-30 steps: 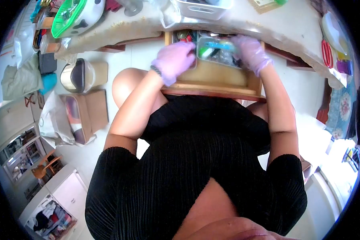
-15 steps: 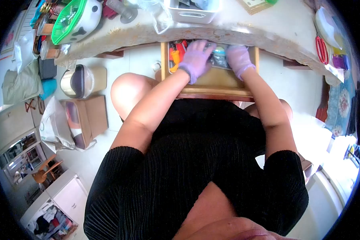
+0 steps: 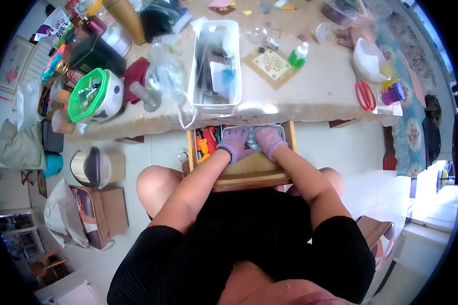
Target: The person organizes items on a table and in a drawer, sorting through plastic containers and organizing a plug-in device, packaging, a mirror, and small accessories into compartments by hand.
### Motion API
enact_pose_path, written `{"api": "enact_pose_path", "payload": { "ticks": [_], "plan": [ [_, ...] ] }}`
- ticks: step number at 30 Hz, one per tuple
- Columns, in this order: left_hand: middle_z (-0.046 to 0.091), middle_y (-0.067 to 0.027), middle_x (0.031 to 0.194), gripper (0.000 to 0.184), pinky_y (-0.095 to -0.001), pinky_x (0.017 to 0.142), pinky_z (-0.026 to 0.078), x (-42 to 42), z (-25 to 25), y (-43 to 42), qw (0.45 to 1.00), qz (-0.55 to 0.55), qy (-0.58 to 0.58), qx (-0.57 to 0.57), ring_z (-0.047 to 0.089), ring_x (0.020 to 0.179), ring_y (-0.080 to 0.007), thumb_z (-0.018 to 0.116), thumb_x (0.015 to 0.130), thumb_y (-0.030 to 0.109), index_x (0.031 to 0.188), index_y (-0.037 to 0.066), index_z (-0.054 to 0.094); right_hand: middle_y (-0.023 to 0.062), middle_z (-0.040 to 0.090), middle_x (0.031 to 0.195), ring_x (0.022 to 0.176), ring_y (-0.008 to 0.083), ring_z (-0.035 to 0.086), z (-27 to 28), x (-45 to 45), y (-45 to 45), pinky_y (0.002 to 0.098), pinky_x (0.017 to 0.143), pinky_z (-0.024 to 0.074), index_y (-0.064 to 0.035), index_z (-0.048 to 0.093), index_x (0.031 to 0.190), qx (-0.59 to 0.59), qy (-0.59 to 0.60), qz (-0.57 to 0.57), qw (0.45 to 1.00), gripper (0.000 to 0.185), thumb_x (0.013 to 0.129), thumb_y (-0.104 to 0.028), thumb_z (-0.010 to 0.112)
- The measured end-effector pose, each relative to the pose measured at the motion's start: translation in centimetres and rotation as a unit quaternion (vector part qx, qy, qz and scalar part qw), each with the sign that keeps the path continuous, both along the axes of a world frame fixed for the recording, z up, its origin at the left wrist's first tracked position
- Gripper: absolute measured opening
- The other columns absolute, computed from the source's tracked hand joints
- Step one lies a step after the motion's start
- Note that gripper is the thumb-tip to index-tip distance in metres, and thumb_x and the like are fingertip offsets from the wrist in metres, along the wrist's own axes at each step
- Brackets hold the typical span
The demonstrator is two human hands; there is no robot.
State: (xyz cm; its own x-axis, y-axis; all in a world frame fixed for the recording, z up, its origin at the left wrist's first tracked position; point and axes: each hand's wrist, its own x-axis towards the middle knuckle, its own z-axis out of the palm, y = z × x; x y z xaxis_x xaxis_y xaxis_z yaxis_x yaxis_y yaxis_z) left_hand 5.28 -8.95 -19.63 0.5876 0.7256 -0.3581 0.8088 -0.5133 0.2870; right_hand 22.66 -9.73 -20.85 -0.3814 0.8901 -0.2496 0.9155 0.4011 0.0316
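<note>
Drawer [image 3: 254, 179] is seen pulled out below the surface [image 3: 310, 79]; how is the left hand [image 3: 234, 144] set in it?

It is laid palm down, the fingers stretched forward and a little spread, the thumb held out toward the right hand [image 3: 268, 141]. Nothing is seen gripped in it. The left part of a clear container [image 3: 283, 130] is covered by it.

And the right hand?

It is lowered over the container's right part, with the fingers bent forward. Whether anything is grasped cannot be told, as the fingertips are hidden. The container is thus placed in the drawer, under both hands.

How are the arms held?

Both forearms [image 3: 203, 188] are reached forward and angled inward. An orange tool [image 3: 204, 146] is seen lying just left of the left hand.
</note>
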Motion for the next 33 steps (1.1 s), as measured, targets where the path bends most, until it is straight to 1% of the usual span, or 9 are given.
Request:
{"api": "enact_pose_path", "payload": {
  "ticks": [8, 12, 16, 18, 22, 25, 27, 30, 33],
  "plan": [
    [0.049, -0.0216, 0.137, 0.081, -0.0522, 0.112, 0.029, -0.2, 5.5, -2.8, 0.99, -0.018, -0.052, 0.132, 0.043, 0.133, -0.0373, 0.073, 0.078, 0.042, 0.145, 0.01, 0.042, 0.017, 0.071, 0.092, 0.087, 0.0321, 0.071, 6.7, 0.9, 0.1, 0.0428, 0.076, 0.0569, -0.005, 0.069, 0.094, 0.057, 0.07, 0.018, 0.996, 0.015, 0.084, -0.011, 0.059],
    [0.057, -0.0224, 0.124, 0.072, -0.0452, 0.104, 0.041, -0.9, 13.6, -4.0, 0.991, -0.115, 0.043, -0.057, 0.055, 0.118, -0.037, 0.069, 0.082, 0.042, 0.141, 0.008, 0.046, 0.0186, 0.07, 0.092, 0.087, 0.0374, 0.069, 7.9, 0.2, 0.6, 0.0456, 0.076, 0.056, -0.0055, 0.068, 0.097, 0.045, 0.156, 0.027, 0.986, 0.015, 0.086, -0.011, 0.058],
    [0.059, -0.0194, 0.133, 0.065, -0.0439, 0.102, 0.047, -6.6, 23.0, -3.0, 0.962, -0.187, -0.176, -0.094, 0.061, 0.114, -0.0361, 0.058, 0.094, 0.051, 0.144, 0.011, 0.047, 0.0211, 0.068, 0.092, 0.087, 0.039, 0.066, 17.2, -0.5, -2.1, 0.0471, 0.08, 0.0518, -0.0026, 0.07, 0.097, -0.085, 0.172, -0.041, 0.98, 0.027, 0.091, -0.026, 0.058],
    [0.067, -0.0103, 0.113, 0.043, -0.0315, 0.092, 0.052, -8.8, 26.3, -1.9, 0.901, -0.065, -0.388, -0.18, 0.065, 0.104, -0.0198, 0.064, 0.096, 0.021, 0.137, 0.009, 0.055, 0.0192, 0.07, 0.091, 0.084, 0.0351, 0.068, 22.6, -0.5, -3.9, 0.0433, 0.079, 0.0534, -0.0029, 0.071, 0.1, -0.159, 0.226, -0.04, 0.96, 0.024, 0.09, -0.022, 0.06],
    [0.067, -0.0055, 0.103, 0.023, -0.0267, 0.084, 0.05, -11.0, 22.4, 0.7, 0.675, 0.208, -0.707, -0.04, 0.063, 0.092, -0.0125, 0.06, 0.097, 0.014, 0.116, 0.003, 0.064, 0.0187, 0.07, 0.089, 0.084, 0.0347, 0.069, 27.1, 0.5, -3.8, 0.0421, 0.079, 0.0544, -0.0065, 0.071, 0.107, -0.004, 0.343, -0.057, 0.938, 0.024, 0.089, -0.02, 0.062],
    [0.067, -0.0021, 0.098, 0.015, -0.0244, 0.081, 0.049, -12.0, 21.5, 1.8, 0.645, 0.28, -0.711, -0.027, 0.062, 0.088, -0.0103, 0.061, 0.096, 0.01, 0.108, 0.003, 0.066, 0.0164, 0.068, 0.111, 0.096, 0.034, 0.067, 28.4, -0.5, 1.6, 0.0416, 0.085, 0.0547, -0.0109, 0.062, 0.126, 0.155, 0.308, -0.112, 0.932, 0.043, 0.084, -0.009, 0.065],
    [0.067, -0.0028, 0.098, 0.016, -0.0256, 0.081, 0.049, -12.9, 20.4, 1.6, 0.665, 0.272, -0.695, 0.01, 0.062, 0.088, -0.0106, 0.06, 0.097, 0.013, 0.108, 0.004, 0.066, 0.0156, 0.062, 0.124, 0.106, 0.0338, 0.064, 28.3, -0.8, 5.7, 0.0404, 0.091, 0.0537, -0.014, 0.06, 0.129, 0.291, 0.227, 0.088, 0.925, 0.051, 0.08, -0.003, 0.067],
    [0.066, -0.0019, 0.102, 0.018, -0.0257, 0.082, 0.048, -12.0, 19.5, 2.7, 0.685, 0.248, -0.685, 0.017, 0.06, 0.091, -0.0096, 0.06, 0.098, 0.015, 0.111, 0.005, 0.065, 0.0178, 0.063, 0.12, 0.107, 0.0336, 0.064, 27.9, -1.6, 9.5, 0.0398, 0.092, 0.0524, -0.0101, 0.065, 0.116, 0.275, 0.162, 0.212, 0.924, 0.031, 0.086, -0.007, 0.06],
    [0.065, -0.0012, 0.098, 0.019, -0.0254, 0.083, 0.048, -11.2, 18.7, 2.6, 0.687, 0.239, -0.686, -0.019, 0.059, 0.092, -0.0107, 0.064, 0.094, 0.009, 0.112, 0.002, 0.063, 0.0151, 0.066, 0.116, 0.104, 0.0321, 0.065, 27.7, -2.9, 10.7, 0.0407, 0.09, 0.0525, -0.0086, 0.067, 0.11, 0.137, 0.161, 0.1, 0.972, 0.023, 0.089, -0.012, 0.057]
  ]
}}
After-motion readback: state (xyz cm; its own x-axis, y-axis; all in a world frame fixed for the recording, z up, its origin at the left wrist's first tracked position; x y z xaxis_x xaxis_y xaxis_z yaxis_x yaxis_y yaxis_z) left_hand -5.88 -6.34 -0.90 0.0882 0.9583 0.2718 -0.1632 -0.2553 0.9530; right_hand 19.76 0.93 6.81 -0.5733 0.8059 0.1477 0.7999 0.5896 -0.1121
